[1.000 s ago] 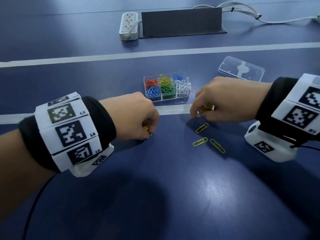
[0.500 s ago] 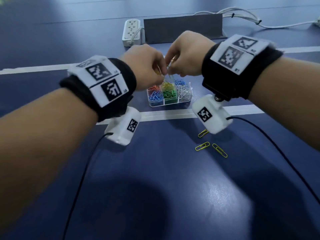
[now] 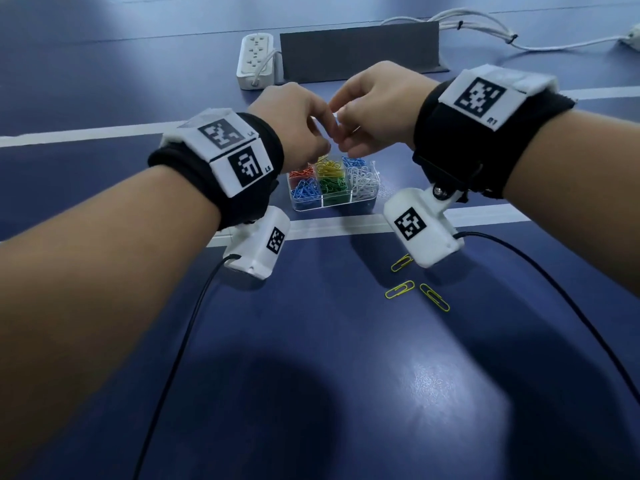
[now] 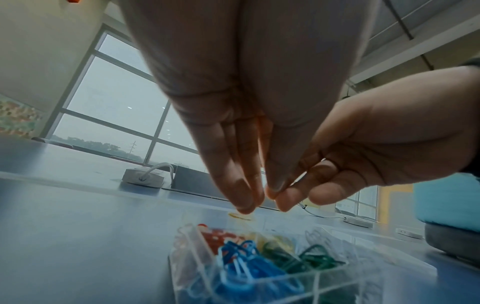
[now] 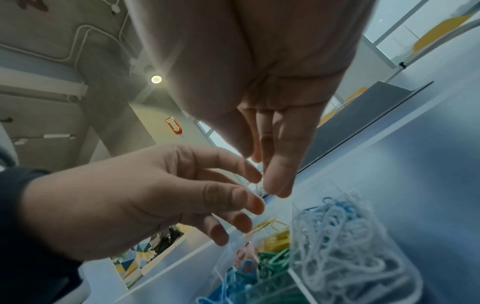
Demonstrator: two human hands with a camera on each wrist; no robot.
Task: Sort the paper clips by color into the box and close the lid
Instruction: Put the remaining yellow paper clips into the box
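Observation:
A clear compartment box [image 3: 333, 205] holds red, yellow, blue, green and white clips. Both hands hover just above its yellow compartment [image 3: 329, 168]. My left hand [image 3: 325, 147] points its fingers down, loosely spread [image 5: 249, 197], and grips nothing. A yellow clip [image 4: 240, 216] is in the air just under its fingertips [image 4: 245, 203]. My right hand [image 3: 341, 143] is close beside it, with fingers relaxed [image 5: 275, 185] and nothing held. Loose yellow clips [image 5: 265, 224] drop towards the box. Three yellow clips [image 3: 400, 289] lie on the table nearer to me. The lid is hidden.
A white power strip [image 3: 256, 60] and a dark upright panel [image 3: 360, 50] stand behind the box, with white cables [image 3: 485, 29] at the far right. A white tape line [image 3: 339, 226] crosses the blue table in front of the box. Black wrist cables [image 3: 180, 341] trail towards me.
Both hands rose from the table with yellow clips and came together over the box. Their fingers have now let go, and clips fall towards the yellow compartment.

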